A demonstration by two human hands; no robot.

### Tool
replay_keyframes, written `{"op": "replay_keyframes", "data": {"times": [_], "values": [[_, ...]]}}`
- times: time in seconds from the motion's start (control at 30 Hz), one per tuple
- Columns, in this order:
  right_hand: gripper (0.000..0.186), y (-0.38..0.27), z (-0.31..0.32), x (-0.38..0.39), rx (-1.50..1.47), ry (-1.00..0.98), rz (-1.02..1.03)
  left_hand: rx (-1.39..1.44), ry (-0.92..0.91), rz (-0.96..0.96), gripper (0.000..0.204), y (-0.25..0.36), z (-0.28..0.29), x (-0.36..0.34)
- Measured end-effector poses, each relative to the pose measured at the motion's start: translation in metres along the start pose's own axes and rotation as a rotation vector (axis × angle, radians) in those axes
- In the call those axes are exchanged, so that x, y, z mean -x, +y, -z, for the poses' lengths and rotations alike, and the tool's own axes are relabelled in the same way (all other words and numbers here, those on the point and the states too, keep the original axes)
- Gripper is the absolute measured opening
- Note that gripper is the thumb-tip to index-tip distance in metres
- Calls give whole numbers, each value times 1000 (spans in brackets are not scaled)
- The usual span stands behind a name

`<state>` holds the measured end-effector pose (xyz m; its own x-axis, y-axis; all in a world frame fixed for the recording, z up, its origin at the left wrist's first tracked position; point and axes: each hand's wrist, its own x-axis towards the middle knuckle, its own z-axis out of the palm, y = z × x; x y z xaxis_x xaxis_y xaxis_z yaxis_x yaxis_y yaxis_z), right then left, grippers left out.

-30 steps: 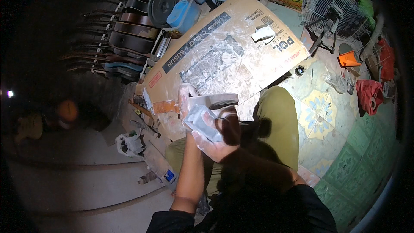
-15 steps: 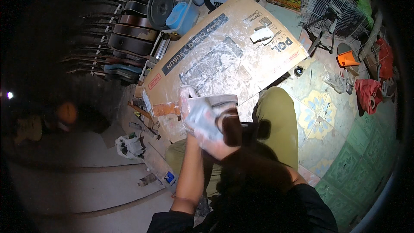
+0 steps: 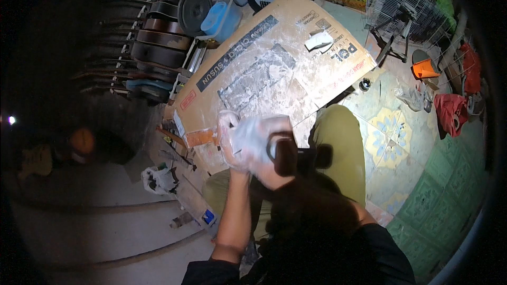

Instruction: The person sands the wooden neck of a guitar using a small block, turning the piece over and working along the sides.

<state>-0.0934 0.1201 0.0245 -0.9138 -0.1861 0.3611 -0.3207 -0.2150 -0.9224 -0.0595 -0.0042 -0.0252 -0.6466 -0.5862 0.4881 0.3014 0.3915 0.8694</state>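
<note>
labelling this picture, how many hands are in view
2: the left hand, near the lower edge of the cardboard, and the right hand just right of it. Others may be hidden in darkness.

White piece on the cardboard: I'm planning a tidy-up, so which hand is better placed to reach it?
Probably the right hand: the white piece lies ahead and to the right on the cardboard, and the left hand sits farther left. Blur hides what each grips.
</note>
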Motion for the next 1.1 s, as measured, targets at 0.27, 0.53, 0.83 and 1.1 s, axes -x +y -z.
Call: {"op": "replay_keyframes", "data": {"times": [0.27, 0.53, 0.83, 1.1], "values": [[50, 28, -16, 9, -187, -25, -206, 204, -59, 207, 36, -4, 13, 5], [51, 26, -9, 2, -152, 108, -248, -135, -152, -173, 28, 38, -14, -21], [48, 23, -18, 6, -317, 92, -215, -479, -87, 186, 14, -67, 59, -15], [41, -4, -10, 32, -1, 42, 30, -695, -462, -210, 71, -30, 51, -9]]}}
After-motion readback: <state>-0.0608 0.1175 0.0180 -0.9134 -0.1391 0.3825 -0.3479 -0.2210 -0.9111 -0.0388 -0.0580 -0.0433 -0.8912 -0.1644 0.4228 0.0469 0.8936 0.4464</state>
